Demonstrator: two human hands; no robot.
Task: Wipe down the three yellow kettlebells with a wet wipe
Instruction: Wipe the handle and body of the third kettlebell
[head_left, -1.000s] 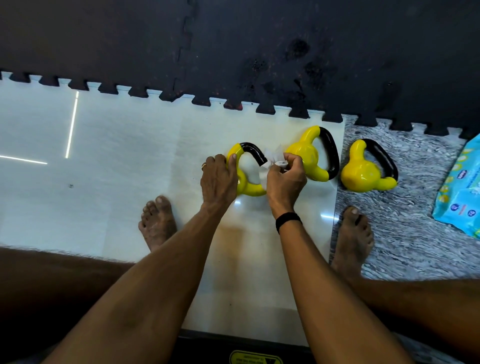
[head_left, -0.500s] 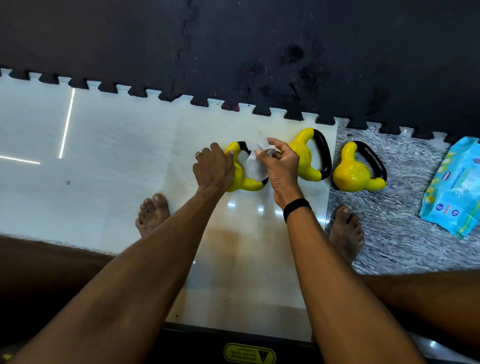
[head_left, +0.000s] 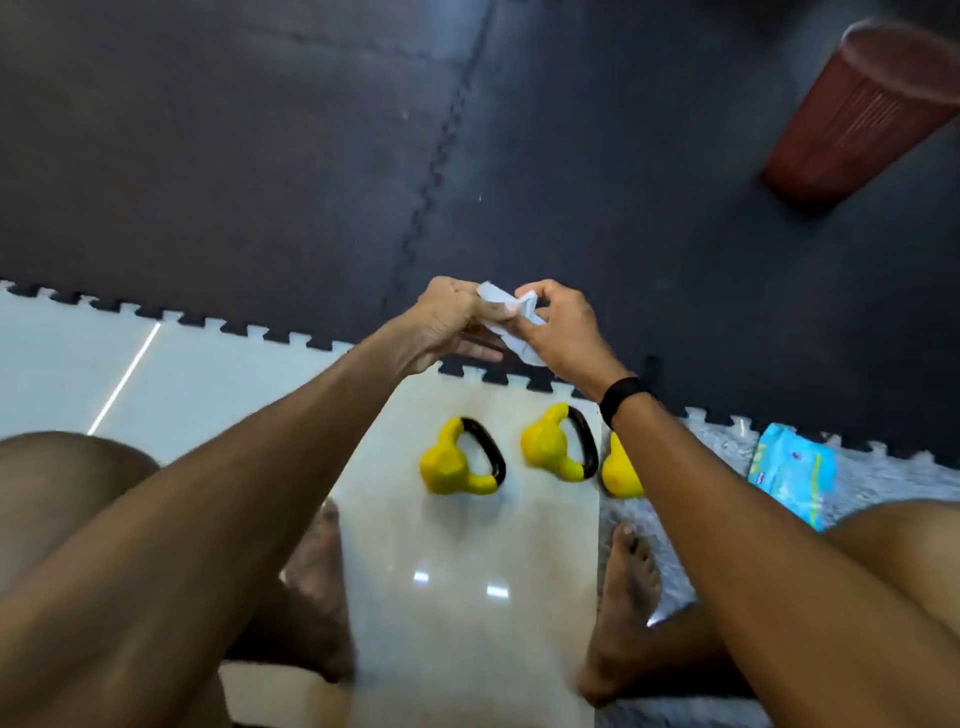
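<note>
Three yellow kettlebells with black handles lie on their sides in a row on the pale floor tile. The left kettlebell (head_left: 457, 467) and the middle kettlebell (head_left: 558, 444) are in full view. The right kettlebell (head_left: 621, 470) is mostly hidden behind my right forearm. Both hands are raised above the floor, away from the kettlebells. My left hand (head_left: 449, 317) and my right hand (head_left: 563, 327) pinch a crumpled white wet wipe (head_left: 511, 317) between them.
A blue pack of wet wipes (head_left: 792, 470) lies on the grey patterned mat at the right. A reddish-brown ribbed bin (head_left: 857, 111) stands on the dark foam mat at the top right. My bare feet (head_left: 626, 587) rest on the floor just in front of the kettlebells.
Both hands left the left kettlebell and rose with the wipe, now held between them in the air. The camera tilted up, bringing the bin into view.
</note>
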